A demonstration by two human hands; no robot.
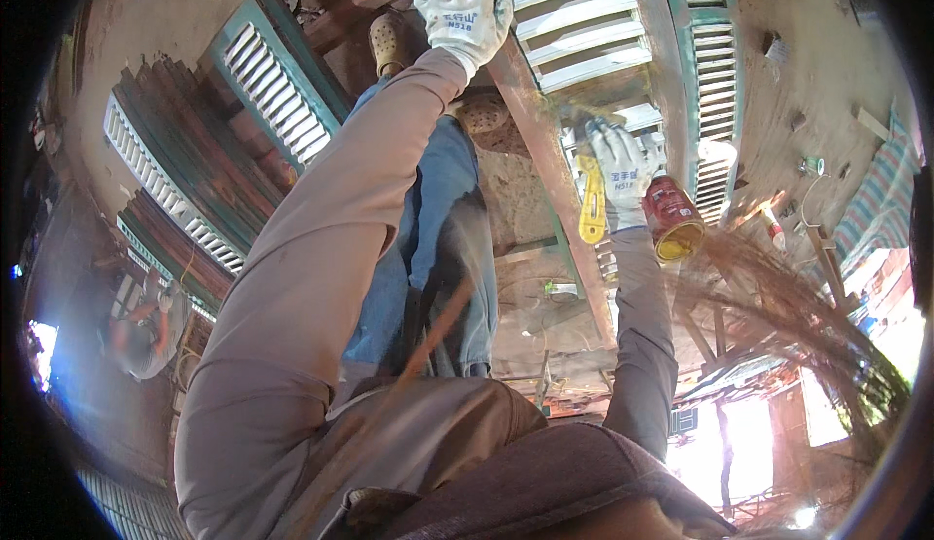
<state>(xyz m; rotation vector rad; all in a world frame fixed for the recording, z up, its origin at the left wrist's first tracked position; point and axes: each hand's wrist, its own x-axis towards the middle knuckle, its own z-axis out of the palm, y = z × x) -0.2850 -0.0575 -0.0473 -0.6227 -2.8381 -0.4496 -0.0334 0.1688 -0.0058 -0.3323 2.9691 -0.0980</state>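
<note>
Brown ground (808, 92) surrounds a slatted shutter (582, 29), its far end cut off. On its left edge lies the gloved left hand (462, 10); whether it grips, I cannot tell. Near the right edge, the gloved right hand (621, 168) grasps a yellow-handled tool (592, 211), working end hidden. Beside that wrist, a red can (671, 211) shows yellow at its near end, contents unclear.
</note>
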